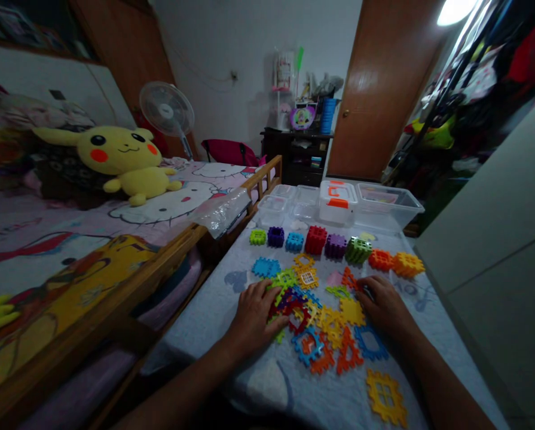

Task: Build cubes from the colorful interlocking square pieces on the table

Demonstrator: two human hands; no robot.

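A loose pile of flat plastic interlocking building pieces with toothed edges lies on the cloth-covered table. My left hand rests at the pile's left side, fingers and thumb apart, touching a lime green piece and dark red pieces. On the other side, my right hand is spread beside the pile, its fingertips against an orange-red triangular piece. Between the hands are a yellow square piece and yellow round pieces. Nearer me lie a blue square frame, an orange triangle and a yellow window piece.
Behind the pile runs a row of stacked pieces sorted by colour, including a red stack and a yellow-orange stack. Clear plastic boxes and a lidded box stand at the table's far end. A wooden bed rail borders the left.
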